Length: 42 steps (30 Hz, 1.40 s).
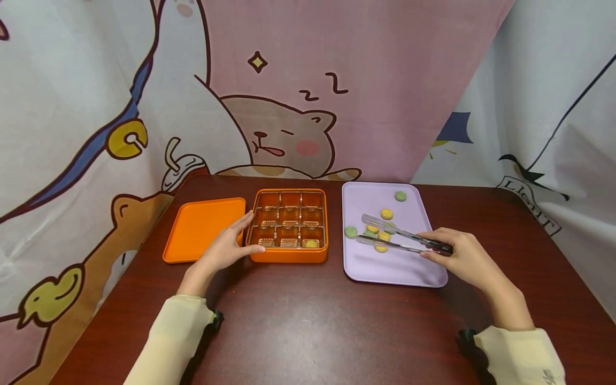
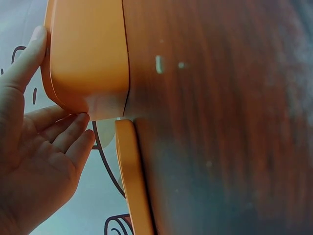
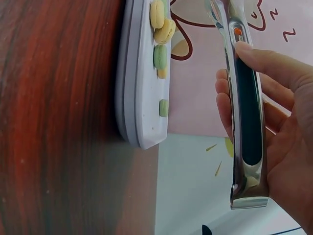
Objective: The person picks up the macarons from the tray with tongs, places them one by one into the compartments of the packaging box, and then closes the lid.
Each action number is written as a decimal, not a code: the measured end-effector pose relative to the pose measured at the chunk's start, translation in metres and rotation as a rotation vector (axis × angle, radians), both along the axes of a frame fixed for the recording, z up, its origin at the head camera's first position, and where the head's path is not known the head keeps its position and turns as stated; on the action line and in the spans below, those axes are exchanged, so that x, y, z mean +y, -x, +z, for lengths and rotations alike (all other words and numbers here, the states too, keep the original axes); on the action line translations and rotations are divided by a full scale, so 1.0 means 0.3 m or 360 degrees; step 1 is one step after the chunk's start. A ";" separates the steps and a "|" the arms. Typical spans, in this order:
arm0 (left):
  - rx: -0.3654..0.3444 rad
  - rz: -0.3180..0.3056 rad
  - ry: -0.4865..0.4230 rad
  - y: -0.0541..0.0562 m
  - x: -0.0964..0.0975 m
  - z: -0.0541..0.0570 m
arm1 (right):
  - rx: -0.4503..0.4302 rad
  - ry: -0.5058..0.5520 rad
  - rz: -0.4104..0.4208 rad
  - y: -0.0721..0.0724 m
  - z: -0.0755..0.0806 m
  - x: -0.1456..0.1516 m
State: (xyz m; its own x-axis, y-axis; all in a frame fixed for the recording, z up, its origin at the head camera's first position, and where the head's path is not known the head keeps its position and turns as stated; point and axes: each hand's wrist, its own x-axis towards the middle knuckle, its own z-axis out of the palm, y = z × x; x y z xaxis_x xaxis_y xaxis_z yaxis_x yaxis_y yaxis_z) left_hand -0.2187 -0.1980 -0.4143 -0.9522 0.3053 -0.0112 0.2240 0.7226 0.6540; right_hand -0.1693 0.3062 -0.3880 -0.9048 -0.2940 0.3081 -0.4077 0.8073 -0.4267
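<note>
My left hand point(image 1: 225, 247) rests with straight fingers and thumb against the left front corner of an orange box point(image 1: 289, 256). A clear divided insert point(image 1: 290, 216) fills the box, and a yellow macaron point(image 1: 312, 244) sits in its front right compartment. My right hand point(image 1: 462, 254) grips metal tongs point(image 3: 248, 112) with dark handle grips, thumb on one arm and fingers round the other. The spread tong tips hover over a lilac tray point(image 1: 394, 270), above a cluster of yellow macarons point(image 1: 383, 236) and green ones point(image 1: 390, 228).
An orange lid point(image 1: 199, 230) lies left of the box. On the tray, a green macaron point(image 1: 400, 196) lies apart near the back edge, and another green macaron point(image 1: 351, 232) near the left rim. A printed curtain point(image 1: 361, 96) hangs behind the dark wooden table point(image 1: 298, 326).
</note>
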 end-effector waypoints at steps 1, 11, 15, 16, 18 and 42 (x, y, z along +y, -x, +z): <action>0.0006 -0.0001 0.0006 0.000 0.000 0.000 | 0.0011 0.0000 0.0003 0.001 -0.004 0.003; 0.0020 -0.0002 0.0034 -0.001 0.001 0.001 | 0.0047 -0.0006 0.0015 -0.006 -0.026 0.031; 0.0025 0.0001 0.0030 -0.001 -0.001 -0.001 | 0.0059 -0.0026 0.0022 -0.012 -0.031 0.042; 0.0026 0.0001 0.0026 0.000 -0.002 -0.001 | 0.0062 -0.0029 0.0022 -0.013 -0.033 0.044; 0.0026 0.0001 0.0022 0.000 -0.003 -0.002 | 0.0067 -0.0032 0.0024 -0.017 -0.035 0.049; 0.0016 -0.0003 0.0008 -0.001 0.000 -0.006 | -0.0075 -0.0060 -0.0027 -0.048 -0.073 0.105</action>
